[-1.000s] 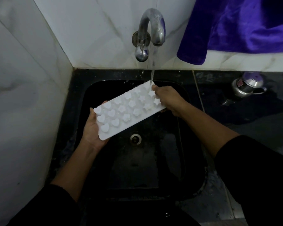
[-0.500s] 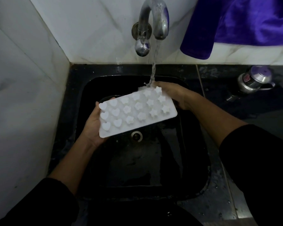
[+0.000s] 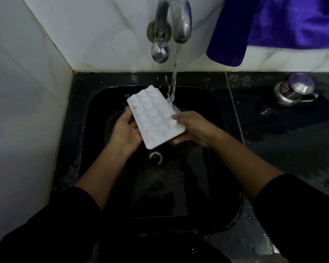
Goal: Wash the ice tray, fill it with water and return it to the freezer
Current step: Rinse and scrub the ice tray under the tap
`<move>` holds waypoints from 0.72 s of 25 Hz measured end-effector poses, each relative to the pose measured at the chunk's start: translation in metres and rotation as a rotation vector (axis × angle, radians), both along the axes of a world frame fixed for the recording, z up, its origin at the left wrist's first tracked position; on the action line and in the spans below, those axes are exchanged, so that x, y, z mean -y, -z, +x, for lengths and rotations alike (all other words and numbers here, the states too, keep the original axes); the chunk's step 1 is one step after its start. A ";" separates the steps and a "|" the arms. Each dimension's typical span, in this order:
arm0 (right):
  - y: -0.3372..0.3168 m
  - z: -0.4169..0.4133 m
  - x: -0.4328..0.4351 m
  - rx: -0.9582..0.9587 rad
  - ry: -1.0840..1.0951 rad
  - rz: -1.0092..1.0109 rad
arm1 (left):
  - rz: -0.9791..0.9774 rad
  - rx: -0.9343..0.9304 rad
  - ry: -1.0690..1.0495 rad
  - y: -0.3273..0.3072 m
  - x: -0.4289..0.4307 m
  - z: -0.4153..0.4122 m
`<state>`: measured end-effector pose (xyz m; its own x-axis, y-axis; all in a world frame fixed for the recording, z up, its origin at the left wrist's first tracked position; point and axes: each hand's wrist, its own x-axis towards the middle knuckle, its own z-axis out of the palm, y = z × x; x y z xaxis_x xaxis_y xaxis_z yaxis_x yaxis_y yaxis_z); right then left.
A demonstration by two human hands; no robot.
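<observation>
The white ice tray (image 3: 154, 115), with small star and heart moulds, hangs over the black sink (image 3: 222, 114) with its long side pointing away from me. My left hand (image 3: 124, 130) grips its left edge from below. My right hand (image 3: 191, 127) holds the near right edge, thumb on top. Water runs from the steel tap (image 3: 171, 21) and strikes the tray's far right edge.
The drain (image 3: 156, 157) lies just below the tray. A steel lidded pot (image 3: 292, 90) stands on the dark wet counter at right. A purple cloth (image 3: 277, 25) hangs over the white marble wall at the upper right. More marble wall closes the left side.
The tray has turned from lying crosswise to pointing away from me. My right hand shifted from its far end to its near right edge. The view moved closer.
</observation>
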<state>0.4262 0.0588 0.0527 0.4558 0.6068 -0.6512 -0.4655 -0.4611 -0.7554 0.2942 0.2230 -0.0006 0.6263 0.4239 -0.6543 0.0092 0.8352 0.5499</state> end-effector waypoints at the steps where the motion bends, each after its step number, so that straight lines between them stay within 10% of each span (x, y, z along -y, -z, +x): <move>1: 0.003 -0.012 -0.005 -0.006 0.031 -0.005 | 0.055 0.023 0.067 0.006 0.011 0.003; 18: 0.008 -0.007 -0.038 0.197 -0.038 -0.327 | 0.289 -0.176 0.283 -0.018 0.016 -0.007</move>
<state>0.4196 0.0969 0.0444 0.5725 0.4005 -0.7154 -0.3044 -0.7064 -0.6390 0.2876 0.2074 0.0179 0.6333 0.4336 -0.6411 0.3299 0.5981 0.7304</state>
